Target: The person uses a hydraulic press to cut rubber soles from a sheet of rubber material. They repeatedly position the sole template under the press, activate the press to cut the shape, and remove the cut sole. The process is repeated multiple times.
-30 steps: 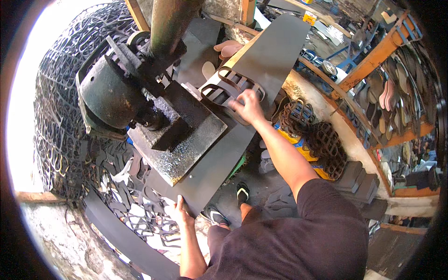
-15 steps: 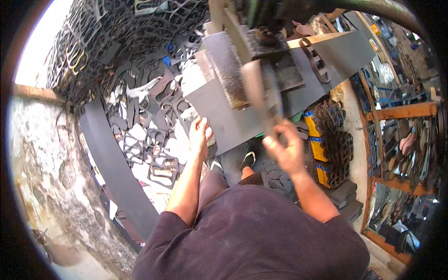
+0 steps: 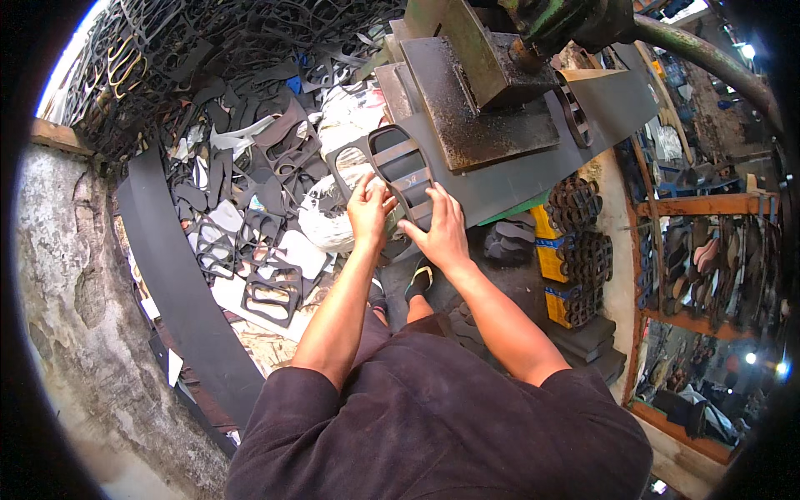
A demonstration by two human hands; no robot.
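A dark sole-shaped cutting die (image 3: pixel 403 162) with crossbars lies on the near left end of a grey sheet (image 3: pixel 492 187). My left hand (image 3: pixel 370 212) has its fingers curled at the die's near left edge, beside a sole-shaped opening (image 3: pixel 340 160) with a thin dark rim. With fingers along the right side and the thumb at the near end, my right hand (image 3: pixel 442 232) grips the same die. A second sole-shaped die (image 3: pixel 572 108) stands farther right on the sheet. Whatever lies under my left fingertips is hidden.
Beyond the die, a heavy metal press plate (image 3: pixel 483 125) rests over the sheet, under a thick green arm (image 3: pixel 575 33). Cut-out scraps (image 3: pixel 271 292) pile up at left beside a long dark strip (image 3: pixel 175 275). Yellow boxes (image 3: pixel 550 258) and a wooden shelf (image 3: pixel 708 204) stand right.
The cutting die, blurred upright in my right hand before, is now down on the sheet's left end. Both hands have come together around it, and my left hand has moved up and right.
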